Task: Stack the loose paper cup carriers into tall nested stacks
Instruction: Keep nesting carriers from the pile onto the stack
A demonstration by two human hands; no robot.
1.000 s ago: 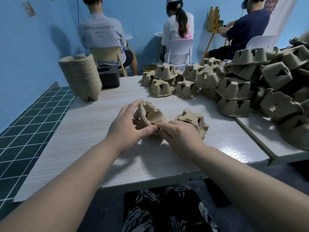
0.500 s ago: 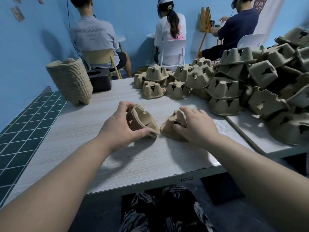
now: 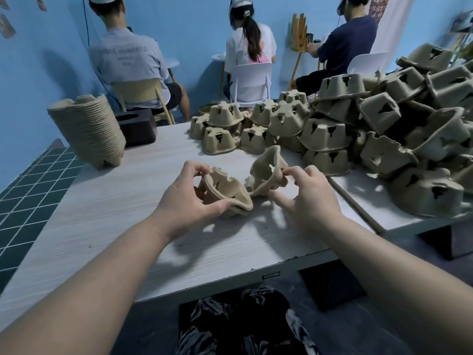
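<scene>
My left hand (image 3: 188,201) grips a brown pulp cup carrier (image 3: 225,192) tipped on its side on the white table (image 3: 107,208), thumb under its rim and fingers over the top. My right hand (image 3: 311,198) pinches the edge of a second carrier (image 3: 266,170), which is tilted up off the table just right of the first. A tall nested stack of carriers (image 3: 88,131) leans at the table's back left. A big loose pile of carriers (image 3: 384,129) fills the right side.
A dark box (image 3: 137,128) sits behind the nested stack. More loose carriers (image 3: 222,131) cluster at the table's far middle. Three people sit on chairs with their backs to me beyond the table. A second tabletop (image 3: 399,219) adjoins on the right under the pile.
My right hand has lifted its carrier up on edge and now pinches its rim. My left hand still holds the first carrier, turned a little more open toward the right.
</scene>
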